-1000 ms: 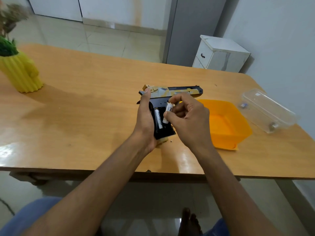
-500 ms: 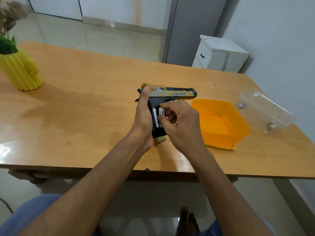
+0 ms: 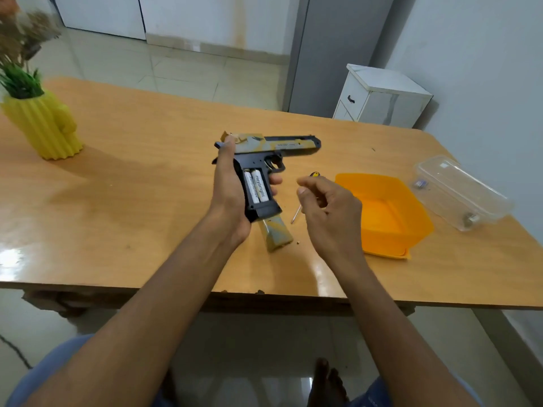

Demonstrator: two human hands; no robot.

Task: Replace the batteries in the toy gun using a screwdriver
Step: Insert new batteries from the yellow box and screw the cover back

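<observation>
My left hand grips the black and tan toy gun by its handle, barrel pointing right, just above the table. The handle's compartment is uncovered, and two white batteries lie side by side in it. My right hand hovers to the right of the gun, fingers loosely curled, holding nothing. Behind that hand a small screwdriver lies on the table, partly hidden. The tan battery cover rests on the table under the gun's handle, with a tiny screw beside it.
An orange plastic tub stands just right of my right hand. Further right lies a clear plastic box with small items inside. A yellow ribbed vase with a plant stands at the wooden table's far left.
My right hand pushed the second battery into the compartment beside the first, then let go and drew back to the right. The gun stays in my left hand.
</observation>
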